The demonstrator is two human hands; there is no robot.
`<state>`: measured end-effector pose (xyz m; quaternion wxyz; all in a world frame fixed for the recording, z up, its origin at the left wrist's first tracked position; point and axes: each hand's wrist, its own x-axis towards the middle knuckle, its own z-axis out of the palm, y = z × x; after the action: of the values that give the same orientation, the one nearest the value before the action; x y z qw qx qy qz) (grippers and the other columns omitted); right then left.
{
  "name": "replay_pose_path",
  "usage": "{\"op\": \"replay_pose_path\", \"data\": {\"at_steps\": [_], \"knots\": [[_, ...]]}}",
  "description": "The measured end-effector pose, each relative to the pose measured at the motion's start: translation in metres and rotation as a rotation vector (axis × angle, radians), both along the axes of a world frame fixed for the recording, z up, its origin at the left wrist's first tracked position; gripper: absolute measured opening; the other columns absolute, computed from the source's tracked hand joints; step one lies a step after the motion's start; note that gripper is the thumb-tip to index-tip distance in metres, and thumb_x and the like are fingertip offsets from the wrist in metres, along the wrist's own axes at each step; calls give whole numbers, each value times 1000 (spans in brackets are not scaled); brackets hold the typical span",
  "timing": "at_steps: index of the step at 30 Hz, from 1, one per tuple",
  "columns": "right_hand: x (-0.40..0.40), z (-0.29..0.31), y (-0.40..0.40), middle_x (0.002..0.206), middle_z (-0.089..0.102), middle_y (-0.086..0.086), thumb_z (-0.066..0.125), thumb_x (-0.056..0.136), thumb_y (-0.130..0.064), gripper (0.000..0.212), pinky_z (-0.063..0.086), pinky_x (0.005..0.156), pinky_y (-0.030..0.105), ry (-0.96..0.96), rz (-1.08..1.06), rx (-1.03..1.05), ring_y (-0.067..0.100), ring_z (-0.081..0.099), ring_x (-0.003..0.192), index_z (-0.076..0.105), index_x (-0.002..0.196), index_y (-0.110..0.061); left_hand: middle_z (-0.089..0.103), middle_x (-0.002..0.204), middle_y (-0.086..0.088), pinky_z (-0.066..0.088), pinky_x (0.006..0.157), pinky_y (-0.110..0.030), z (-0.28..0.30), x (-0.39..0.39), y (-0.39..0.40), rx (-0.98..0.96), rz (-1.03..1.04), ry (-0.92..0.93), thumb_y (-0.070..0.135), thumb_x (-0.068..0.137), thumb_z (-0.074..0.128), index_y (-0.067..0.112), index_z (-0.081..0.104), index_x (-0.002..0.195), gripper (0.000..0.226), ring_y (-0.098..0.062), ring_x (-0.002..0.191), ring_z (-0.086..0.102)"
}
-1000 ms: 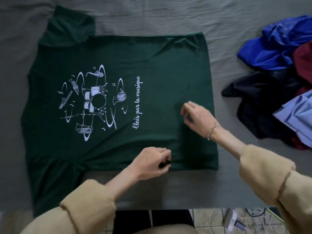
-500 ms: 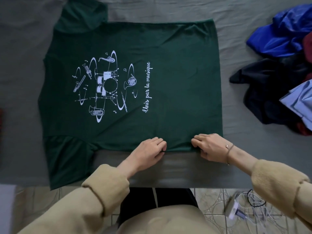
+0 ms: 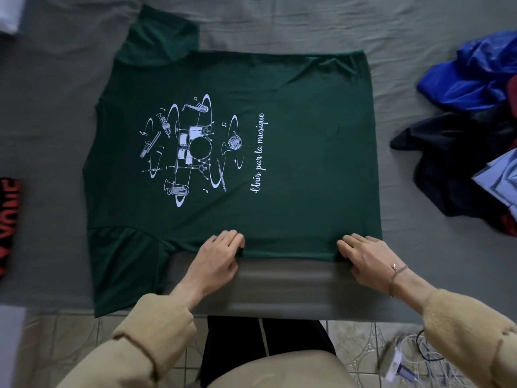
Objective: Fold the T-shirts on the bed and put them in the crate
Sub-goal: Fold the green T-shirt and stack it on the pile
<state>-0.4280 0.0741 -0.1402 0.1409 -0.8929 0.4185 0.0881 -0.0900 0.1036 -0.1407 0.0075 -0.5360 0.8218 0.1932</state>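
Observation:
A dark green T-shirt [image 3: 302, 152] with a white print of musical instruments lies spread flat on the grey bed sheet [image 3: 279, 21], collar to the left and hem to the right. Its near sleeve hangs over the bed's front edge. My left hand [image 3: 218, 259] grips the shirt's near side edge around the middle, fingers curled over the fabric. My right hand [image 3: 363, 259] grips the same edge close to the hem corner. No crate is in view.
A heap of unfolded garments lies at the right: a blue one [image 3: 475, 77], a black one [image 3: 453, 163], a pale blue one [image 3: 500, 180]. A black garment with red lettering [image 3: 8, 219] sits at the left edge. Tiled floor and cables [image 3: 414, 357] show below the bed.
My right hand came down from the shirt's middle to its near edge, then slid right toward the hem corner. My left hand stayed on the near edge. The view shifted.

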Motion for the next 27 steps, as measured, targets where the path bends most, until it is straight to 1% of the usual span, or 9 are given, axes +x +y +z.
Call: {"op": "replay_pose_path", "data": {"at_steps": [3, 8, 13, 16, 20, 22, 23, 25, 27], "knots": [[3, -1, 6, 66, 56, -2, 77, 18, -9, 55, 44, 41, 21, 33, -34, -42, 18, 60, 56, 61, 71, -13, 50, 82, 5, 36, 64, -24, -1, 16, 3, -49, 54, -92, 6, 47, 66, 20, 48, 84, 43, -15, 79, 45], [15, 2, 10, 60, 55, 1, 78, 13, -2, 55, 43, 41, 24, 127, -142, -97, 21, 59, 52, 60, 64, -11, 50, 80, 5, 29, 67, -29, -2, 41, 7, -97, 62, -161, 1, 48, 68, 18, 50, 82, 42, -18, 77, 44], [25, 1, 24, 63, 55, 7, 80, 17, 6, 56, 43, 39, 31, 211, -255, -163, 26, 58, 54, 61, 68, -6, 50, 82, 3, 38, 67, -32, -2, 76, 13, -131, 180, -201, 4, 53, 68, 18, 50, 85, 39, -19, 77, 48], [35, 0, 29, 62, 53, 11, 74, 23, 16, 49, 41, 39, 33, 256, -341, -193, 30, 56, 52, 60, 66, -2, 50, 82, 3, 41, 66, -33, -2, 94, 17, -142, 167, -191, 4, 53, 70, 18, 50, 84, 39, -19, 78, 47], [48, -2, 33, 60, 50, 14, 72, 23, 20, 48, 39, 40, 32, 309, -466, -169, 31, 53, 50, 56, 63, -1, 50, 83, 2, 42, 65, -34, 1, 102, 19, -156, 157, -205, 5, 54, 70, 18, 52, 86, 38, -19, 79, 44], [52, 2, 32, 64, 52, 13, 75, 34, 17, 41, 37, 44, 33, 349, -537, -149, 32, 55, 55, 57, 66, -2, 51, 83, 1, 40, 67, -35, 2, 105, 17, -157, 184, -231, 6, 59, 68, 17, 53, 86, 33, -21, 79, 46], [54, 6, 32, 71, 55, 13, 74, 48, 12, 33, 38, 51, 34, 380, -587, -119, 32, 57, 64, 58, 73, -3, 51, 82, 1, 38, 68, -34, 1, 107, 16, -163, 196, -233, 8, 63, 65, 18, 54, 85, 26, -21, 79, 47], [54, 15, 27, 90, 59, 9, 62, 75, 0, 19, 38, 69, 36, 427, -657, -71, 29, 59, 87, 58, 92, -7, 51, 80, 4, 33, 70, -32, 4, 112, 11, -183, 216, -202, 15, 73, 51, 20, 54, 81, 10, -19, 78, 49], [53, 24, 19, 100, 59, 4, 52, 87, -10, 17, 36, 78, 33, 438, -691, -63, 24, 58, 98, 52, 104, -12, 53, 77, 7, 34, 70, -32, 11, 116, 1, -175, 238, -131, 20, 77, 38, 21, 53, 80, 15, -18, 75, 53]]}}
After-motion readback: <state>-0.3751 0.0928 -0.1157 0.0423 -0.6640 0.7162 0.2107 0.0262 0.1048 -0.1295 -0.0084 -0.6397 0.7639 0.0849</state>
